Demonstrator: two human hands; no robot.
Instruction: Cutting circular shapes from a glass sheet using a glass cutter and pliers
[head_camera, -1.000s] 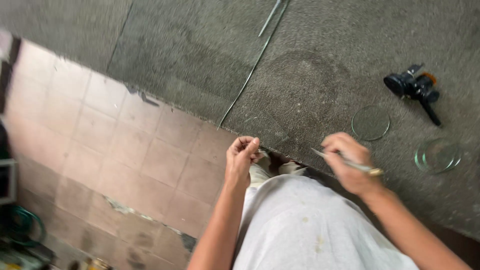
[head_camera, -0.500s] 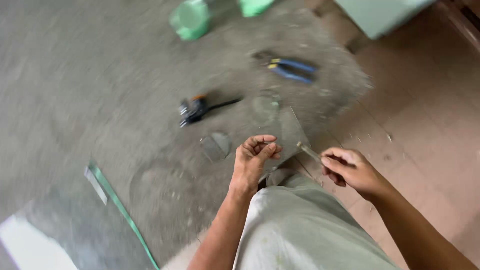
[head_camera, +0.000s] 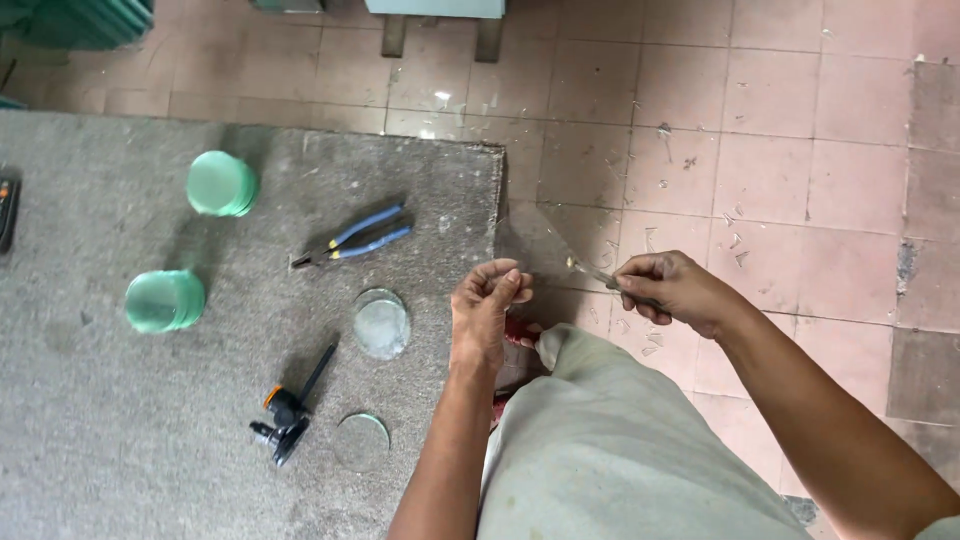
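Observation:
My left hand (head_camera: 487, 305) pinches the near edge of a clear, thin piece of glass (head_camera: 540, 242) held over the table's right edge. My right hand (head_camera: 668, 290) is closed on a slim metal tool (head_camera: 592, 270) whose tip touches the glass on its right side. Both hands are above my lap, which is covered in light grey cloth (head_camera: 610, 440). The exact outline of the glass is hard to make out because it is transparent.
On the grey felt-covered table (head_camera: 100, 440) lie blue-handled pliers (head_camera: 355, 237), two round glass discs (head_camera: 381, 323) (head_camera: 361, 441), a black tool with an orange part (head_camera: 288, 412) and two stacks of green glass discs (head_camera: 222, 183) (head_camera: 165, 300). Glass shards (head_camera: 700, 215) litter the pink tiled floor.
The view has swung round, so the table now lies to my left and the tiled floor to my right. Both hands keep the same hold on the glass and the tool.

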